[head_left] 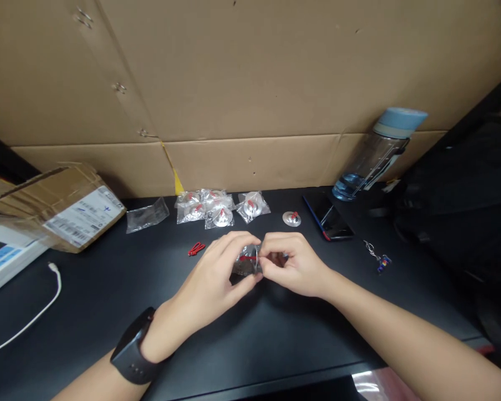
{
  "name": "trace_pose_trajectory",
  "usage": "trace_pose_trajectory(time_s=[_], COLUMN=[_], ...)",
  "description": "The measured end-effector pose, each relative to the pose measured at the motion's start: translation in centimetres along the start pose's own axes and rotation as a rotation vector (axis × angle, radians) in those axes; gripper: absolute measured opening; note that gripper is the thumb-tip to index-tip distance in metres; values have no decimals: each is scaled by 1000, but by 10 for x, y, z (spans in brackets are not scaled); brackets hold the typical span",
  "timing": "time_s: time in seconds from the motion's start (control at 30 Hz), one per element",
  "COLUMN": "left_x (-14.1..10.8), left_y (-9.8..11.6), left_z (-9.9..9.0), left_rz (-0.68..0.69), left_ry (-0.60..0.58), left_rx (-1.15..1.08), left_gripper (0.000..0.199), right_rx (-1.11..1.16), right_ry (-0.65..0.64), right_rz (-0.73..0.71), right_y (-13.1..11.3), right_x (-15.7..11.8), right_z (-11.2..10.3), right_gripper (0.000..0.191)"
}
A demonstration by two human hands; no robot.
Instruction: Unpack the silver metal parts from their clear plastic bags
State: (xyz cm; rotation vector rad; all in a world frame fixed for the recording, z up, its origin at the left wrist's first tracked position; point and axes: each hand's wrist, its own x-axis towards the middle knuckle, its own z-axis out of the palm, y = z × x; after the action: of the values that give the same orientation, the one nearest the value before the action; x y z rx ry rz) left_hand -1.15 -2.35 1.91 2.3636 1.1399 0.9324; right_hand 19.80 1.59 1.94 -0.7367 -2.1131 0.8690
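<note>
My left hand (219, 267) curves its fingers and thumb around the rim of a small metal disc, a finger cymbal (257, 259), seen nearly edge-on. A strand of red cord (247, 258) shows on its left side, amid shiny, see-through glints. Against the cymbal's other side, my right hand (294, 262) is closed in a pinch; what lies between its fingertips is hidden. A loose red cord loop (196, 249) lies on the table left of my hands. Beyond them rests an unwrapped finger cymbal (291, 219) with a red cord.
Several bagged finger cymbals (211, 209) lie at the back, with another bagged one (253, 206) beside them. An empty clear bag (147, 215) and cardboard box (77, 209) are left. Rightward are a phone (329, 216), water bottle (373, 156), keychain (378, 258) and black bag (463, 206).
</note>
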Motion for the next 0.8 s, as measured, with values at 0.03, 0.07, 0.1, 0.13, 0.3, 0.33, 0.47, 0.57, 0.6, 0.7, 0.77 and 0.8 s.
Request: trace_pose_trajectory(time_s=[0.03, 0.07, 0.1, 0.13, 0.3, 0.33, 0.47, 0.57, 0.6, 0.7, 0.77, 0.8], left_x=[0, 0, 0, 1, 1, 2, 2, 2, 2, 3, 4, 4], left_y=[0, 0, 1, 1, 3, 3, 5, 5, 5, 4, 2, 1], left_z=[0, 0, -1, -1, -2, -2, -1, 0, 0, -4, -8, -10], left_rz=[-2, -2, -2, -2, -6, -8, -27, -29, -29, -46, -69, -73], left_ry=[6, 13, 19, 27, 60, 64, 84, 109, 116, 150, 170, 170], left_rx=[7, 19, 38, 59, 104, 107, 116, 122, 123, 133, 137, 138], left_gripper=[47, 44, 43, 43, 42, 41, 41, 42, 43, 41, 40, 40], right_rx=[6, 8, 9, 10, 18, 17, 16, 19, 17, 2, -13, -20], right_ry=[-5, -6, -6, -6, -4, -2, 4, 4, 4, 19, 38, 43], right_rz=[3, 5, 6, 7, 7, 5, -12, -32, -39, -55, -57, -59], right_y=[0, 0, 1, 1, 1, 0, -1, -1, -1, -2, -3, -3], right_x=[0, -1, -1, -1, -2, -1, -1, -2, -2, -1, 0, 1], right_z=[1, 2, 3, 3, 3, 3, 4, 5, 4, 0, -5, -8], right_gripper=[16, 16, 15, 15, 14, 14, 15, 16, 16, 17, 17, 17])
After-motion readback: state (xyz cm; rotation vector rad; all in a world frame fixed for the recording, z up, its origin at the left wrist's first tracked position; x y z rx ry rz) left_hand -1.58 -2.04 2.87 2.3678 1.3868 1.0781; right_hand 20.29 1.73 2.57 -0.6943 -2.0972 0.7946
